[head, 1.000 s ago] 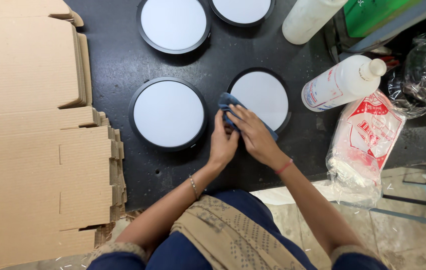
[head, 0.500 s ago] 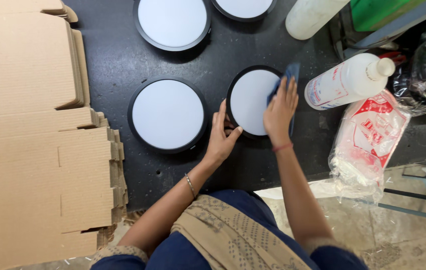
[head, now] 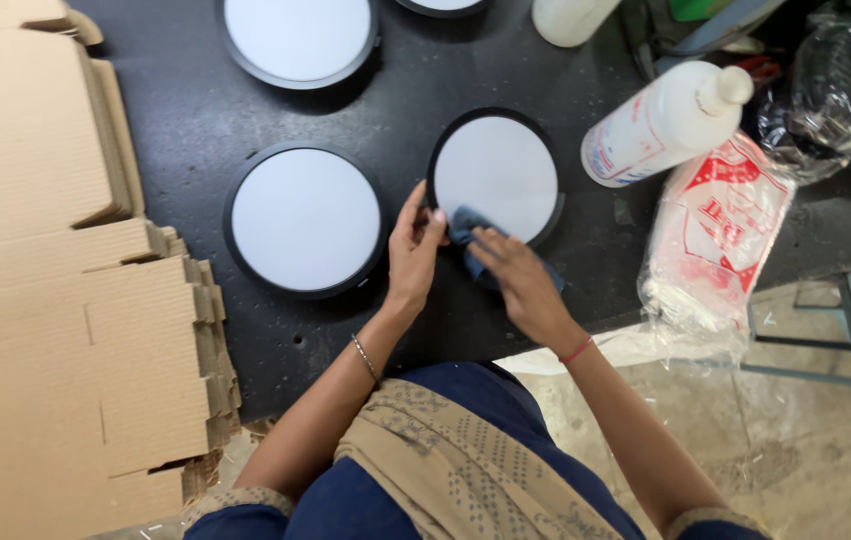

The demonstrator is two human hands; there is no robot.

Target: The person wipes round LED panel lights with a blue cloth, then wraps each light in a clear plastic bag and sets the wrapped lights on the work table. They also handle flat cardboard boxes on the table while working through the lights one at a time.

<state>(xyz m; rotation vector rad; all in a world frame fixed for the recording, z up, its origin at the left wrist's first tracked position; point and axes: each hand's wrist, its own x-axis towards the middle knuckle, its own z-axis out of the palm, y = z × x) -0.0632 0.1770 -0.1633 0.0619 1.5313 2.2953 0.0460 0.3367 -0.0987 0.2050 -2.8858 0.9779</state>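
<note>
2 hands meet: right hand [head: 517, 285] presses blue cloth [head: 468, 226] on round panel [head: 496, 175].

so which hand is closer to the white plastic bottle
Right. The right hand, pressing the blue cloth on the round panel, sits below-left of the white bottle; the left hand is farther left, at the panel's rim.

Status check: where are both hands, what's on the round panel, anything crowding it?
Right hand presses blue cloth on round white panel, near edge. Left hand steadies the panel's rim. White bottle lies close at right, not touching.
</note>
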